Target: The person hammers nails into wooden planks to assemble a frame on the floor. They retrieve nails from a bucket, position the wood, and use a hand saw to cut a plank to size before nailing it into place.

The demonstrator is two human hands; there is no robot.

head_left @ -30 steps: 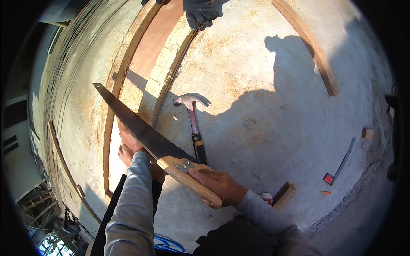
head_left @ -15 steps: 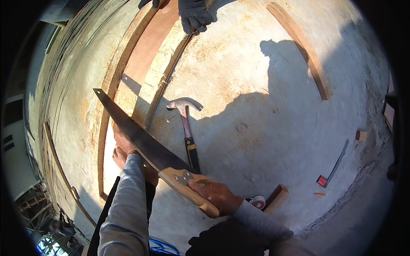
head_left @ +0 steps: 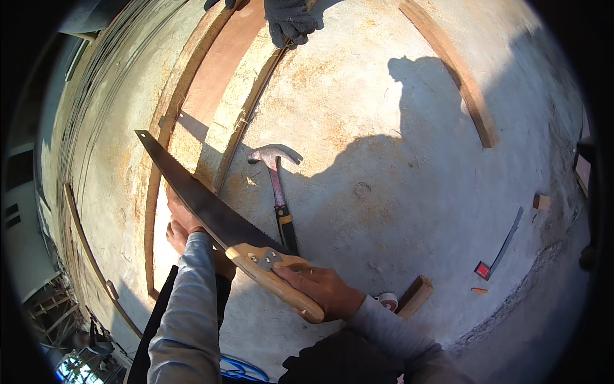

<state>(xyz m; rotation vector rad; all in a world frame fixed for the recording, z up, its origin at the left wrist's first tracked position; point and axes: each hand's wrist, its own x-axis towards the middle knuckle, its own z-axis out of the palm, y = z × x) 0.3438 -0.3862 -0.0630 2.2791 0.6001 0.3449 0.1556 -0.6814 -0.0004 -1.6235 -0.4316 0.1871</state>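
Note:
My right hand (head_left: 320, 289) is wrapped round the pale wooden handle of a handsaw (head_left: 211, 208). Its dark blade slants up and left across the near part of two long wooden beams, a left beam (head_left: 167, 115) and a right beam (head_left: 246, 89). Under the blade, my left hand (head_left: 181, 221) is closed on the near end of the right beam; the saw and my sleeve hide some of its fingers. Between the beams runs a reddish board (head_left: 220, 61). A claw hammer (head_left: 277, 185) lies on the concrete just right of the saw.
At the top, another person's gloved hand (head_left: 289, 22) rests on the right beam. A loose timber (head_left: 457, 70) lies at far right. Toward the lower right are a wood offcut (head_left: 416, 296), a tape measure (head_left: 387, 301), a square (head_left: 499, 249), a small block (head_left: 541, 202) and an orange stub (head_left: 479, 290).
The saw and my right hand have shifted slightly left and up. My left hand stays at the beam, and the gloved hand at the top has barely moved.

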